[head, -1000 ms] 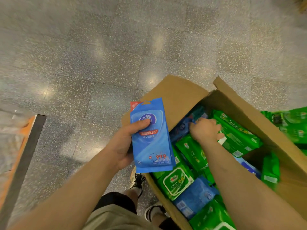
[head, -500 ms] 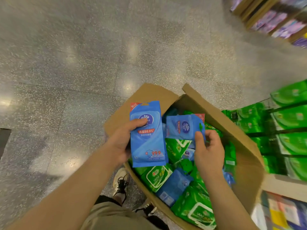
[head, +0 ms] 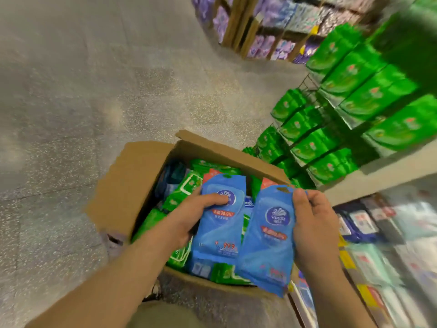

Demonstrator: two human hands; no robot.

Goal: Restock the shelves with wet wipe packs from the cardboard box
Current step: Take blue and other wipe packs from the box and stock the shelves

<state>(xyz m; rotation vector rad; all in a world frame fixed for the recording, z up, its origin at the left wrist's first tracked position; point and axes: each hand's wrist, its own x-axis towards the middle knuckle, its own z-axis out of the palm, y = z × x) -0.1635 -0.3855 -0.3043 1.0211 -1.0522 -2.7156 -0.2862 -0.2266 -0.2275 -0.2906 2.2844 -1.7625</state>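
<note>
An open cardboard box (head: 132, 183) stands on the floor, filled with green and blue wet wipe packs (head: 186, 192). My left hand (head: 191, 216) grips a blue wet wipe pack (head: 221, 229) upright over the box, thumb across its front. My right hand (head: 312, 223) holds a second blue wet wipe pack (head: 267, 242) by its right edge, just right of the first, over the box's near right corner. The two packs hang side by side, nearly touching.
Shelves (head: 378, 176) on the right carry rows of green packs (head: 354, 95) above and mixed blue and white packs (head: 369, 223) below. A farther shelf unit with purple packs (head: 267, 24) stands at the top. Speckled floor (head: 82, 91) spreads to the left.
My right hand has lifted its blue pack out of the box and turned it upright beside the left one. The view has swung right, bringing the shelves in.
</note>
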